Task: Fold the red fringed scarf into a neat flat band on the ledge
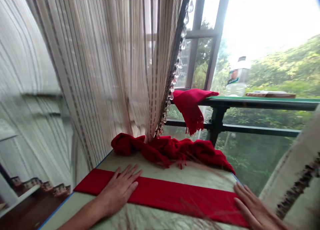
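A red scarf [180, 197], folded into a long flat strip, lies across the pale table top [160, 216]. My left hand [122, 186] rests flat on its left part, fingers spread. At the strip's right end is my right hand [252, 203], fingers stretched out and touching or just over the edge; its underside is hidden. Behind the strip, crumpled red scarves [175, 150] with fringes are heaped along the table's far edge. Another red fringed scarf [191, 107] hangs over the railing.
Striped sheer curtains [100, 73] with a beaded trim come down to the far left of the table. A green-topped railing [270, 103] runs behind it, bearing a plastic bottle [236, 80] and a flat brown item [270, 95]. More curtain [295, 163] hangs at right.
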`<state>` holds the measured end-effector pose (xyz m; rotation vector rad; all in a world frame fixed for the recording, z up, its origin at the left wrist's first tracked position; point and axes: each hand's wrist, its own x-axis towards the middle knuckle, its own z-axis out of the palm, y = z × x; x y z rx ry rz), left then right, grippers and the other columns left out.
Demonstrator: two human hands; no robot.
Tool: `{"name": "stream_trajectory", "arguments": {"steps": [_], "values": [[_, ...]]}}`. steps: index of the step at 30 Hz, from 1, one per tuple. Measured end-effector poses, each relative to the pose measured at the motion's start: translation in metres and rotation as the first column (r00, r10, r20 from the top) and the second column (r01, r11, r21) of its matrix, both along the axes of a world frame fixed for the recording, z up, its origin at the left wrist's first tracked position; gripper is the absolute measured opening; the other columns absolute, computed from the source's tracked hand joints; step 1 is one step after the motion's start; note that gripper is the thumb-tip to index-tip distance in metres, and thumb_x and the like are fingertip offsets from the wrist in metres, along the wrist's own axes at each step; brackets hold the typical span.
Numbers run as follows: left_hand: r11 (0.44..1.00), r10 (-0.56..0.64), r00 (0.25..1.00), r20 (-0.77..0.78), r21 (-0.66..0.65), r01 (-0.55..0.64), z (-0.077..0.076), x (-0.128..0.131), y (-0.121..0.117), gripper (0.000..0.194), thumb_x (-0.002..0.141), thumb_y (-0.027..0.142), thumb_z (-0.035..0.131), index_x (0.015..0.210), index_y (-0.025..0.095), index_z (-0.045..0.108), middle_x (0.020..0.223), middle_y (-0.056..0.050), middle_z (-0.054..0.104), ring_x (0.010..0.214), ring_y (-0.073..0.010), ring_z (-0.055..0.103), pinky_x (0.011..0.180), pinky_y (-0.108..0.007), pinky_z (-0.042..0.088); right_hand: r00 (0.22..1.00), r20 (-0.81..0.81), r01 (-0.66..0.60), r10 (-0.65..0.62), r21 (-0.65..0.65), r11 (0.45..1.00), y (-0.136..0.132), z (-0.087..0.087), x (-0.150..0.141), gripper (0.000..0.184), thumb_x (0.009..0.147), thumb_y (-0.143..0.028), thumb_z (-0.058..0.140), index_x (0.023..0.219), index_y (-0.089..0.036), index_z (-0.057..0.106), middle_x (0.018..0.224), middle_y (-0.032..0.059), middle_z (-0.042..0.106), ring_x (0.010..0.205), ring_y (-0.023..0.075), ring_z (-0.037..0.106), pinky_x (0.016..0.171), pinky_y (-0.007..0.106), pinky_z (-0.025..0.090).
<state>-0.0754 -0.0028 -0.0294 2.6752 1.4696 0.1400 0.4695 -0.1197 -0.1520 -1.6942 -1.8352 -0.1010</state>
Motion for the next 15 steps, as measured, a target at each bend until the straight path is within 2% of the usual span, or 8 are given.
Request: {"name": "stream_trajectory", "arguments": {"steps": [2,4,6,10,15], "values": [[1.000,-0.005,1.000,0.011,0.006,0.004,0.001,0.001,0.000,0.051,0.108,0.038,0.031,0.159,0.035,0.033,0.166,0.000,0.029,0.155,-0.0290,0.024,0.123,-0.062,0.018,0.993,-0.011,0.113,-0.115,-0.104,0.988,0.000,0.015,-0.013,0.057,0.094,-0.055,0.037,0.148,-0.040,0.049,0.158,-0.0031,0.047,0.148,0.0245,0.036,0.119,0.043,0.037],[0.999,-0.018,1.000,0.023,0.028,0.017,-0.001,0.001,0.001,0.050,0.108,0.038,0.031,0.158,0.034,0.036,0.165,-0.002,0.031,0.154,-0.0291,0.026,0.123,-0.062,0.019,0.980,0.019,0.197,-0.197,-0.180,0.964,0.002,0.029,-0.025,0.064,0.094,-0.059,0.032,0.147,-0.030,0.053,0.158,0.0008,0.046,0.150,0.0243,0.033,0.122,0.041,0.030],[0.999,-0.024,0.999,0.027,0.048,0.022,-0.003,0.000,0.003,0.051,0.107,0.038,0.032,0.157,0.033,0.038,0.164,-0.003,0.034,0.153,-0.0290,0.028,0.123,-0.061,0.020,0.973,0.059,0.232,-0.225,-0.224,0.947,0.004,0.041,-0.035,0.066,0.093,-0.057,0.028,0.145,-0.027,0.056,0.157,0.0016,0.048,0.150,0.0233,0.031,0.124,0.038,0.024],[0.996,-0.026,1.000,0.010,0.089,0.025,-0.014,-0.002,0.011,0.052,0.106,0.037,0.034,0.157,0.034,0.038,0.164,-0.003,0.034,0.153,-0.0301,0.028,0.122,-0.061,0.019,0.967,0.075,0.257,-0.245,-0.290,0.922,0.000,0.063,-0.053,0.066,0.097,-0.049,0.027,0.150,-0.016,0.049,0.161,0.0064,0.043,0.152,0.0212,0.026,0.124,0.030,0.018],[0.978,-0.073,0.997,-0.010,0.195,0.074,-0.040,-0.007,0.030,0.053,0.105,0.040,0.033,0.157,0.034,0.039,0.163,-0.006,0.036,0.151,-0.0333,0.033,0.119,-0.063,0.022,0.964,0.069,0.266,-0.257,-0.317,0.911,-0.009,0.082,-0.067,0.061,0.102,-0.042,0.026,0.152,-0.012,0.046,0.163,0.0068,0.040,0.154,0.0171,0.025,0.122,0.022,0.015]]}}
